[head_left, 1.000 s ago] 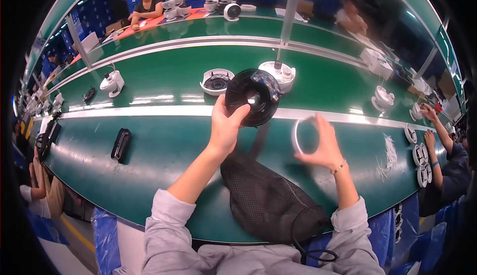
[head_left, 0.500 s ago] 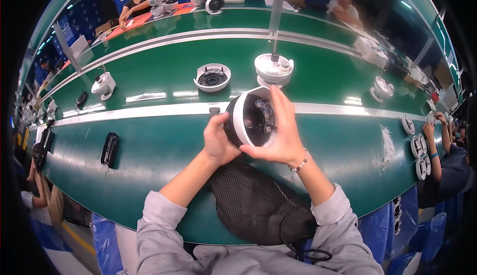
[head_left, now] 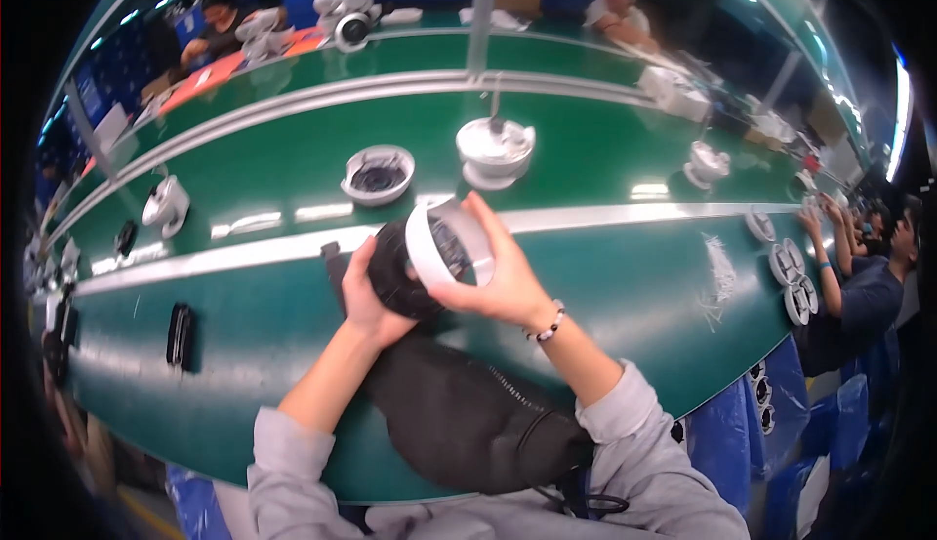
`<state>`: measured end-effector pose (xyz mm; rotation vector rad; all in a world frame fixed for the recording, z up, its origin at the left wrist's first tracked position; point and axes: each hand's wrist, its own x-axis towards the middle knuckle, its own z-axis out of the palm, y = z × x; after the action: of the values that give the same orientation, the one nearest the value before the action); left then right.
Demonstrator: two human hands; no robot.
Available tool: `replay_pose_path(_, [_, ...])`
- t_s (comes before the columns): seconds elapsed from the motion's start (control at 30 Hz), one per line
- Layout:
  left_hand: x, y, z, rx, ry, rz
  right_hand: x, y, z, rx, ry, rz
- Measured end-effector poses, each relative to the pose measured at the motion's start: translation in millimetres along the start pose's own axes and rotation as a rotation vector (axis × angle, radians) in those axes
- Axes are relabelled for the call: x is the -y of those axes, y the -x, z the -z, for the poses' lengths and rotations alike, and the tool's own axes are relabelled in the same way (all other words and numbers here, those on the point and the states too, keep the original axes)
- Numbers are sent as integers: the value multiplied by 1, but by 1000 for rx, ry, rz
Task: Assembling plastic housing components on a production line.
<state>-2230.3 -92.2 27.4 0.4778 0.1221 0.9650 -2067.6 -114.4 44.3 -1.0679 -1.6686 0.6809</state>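
Observation:
Both my hands hold a round camera housing (head_left: 423, 247), raised above the near work surface and tilted. It has a white ring-shaped shell, a black rounded side, and a circuit board showing inside. My left hand (head_left: 363, 304) is wrapped round the black side. With its thumb on the lower edge and its fingers along the far side, my right hand (head_left: 503, 284) grips the white shell. Below my hands lies a black mesh bag (head_left: 459, 413) with a black cable at its right end. The fingertips of the left hand are partly hidden behind the housing.
Beyond a pale rail, a green bench holds an open round housing (head_left: 379, 177) and a white unit on a stand (head_left: 495, 152). A black oblong part (head_left: 180, 335) lies left, and white ties (head_left: 718, 281) lie right. Co-workers sit at right and across the bench.
The whole view has swung, so the bench things appear further left. The housing has turned in my hands, showing more of its black side; both hands still grip it.

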Motion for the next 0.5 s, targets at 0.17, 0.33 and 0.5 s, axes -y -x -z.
replay_pose_path(0.17, [-2,0,3,-48,-39,-73,21,2,-23,-54,260,62])
replay_pose_path(0.33, [-2,3,5,-53,-58,-55,23,3,-27,-80,329,113])
replay_pose_path(0.5, [-4,4,19,-111,-43,-54,22,-8,-27,-67,-333,-181])
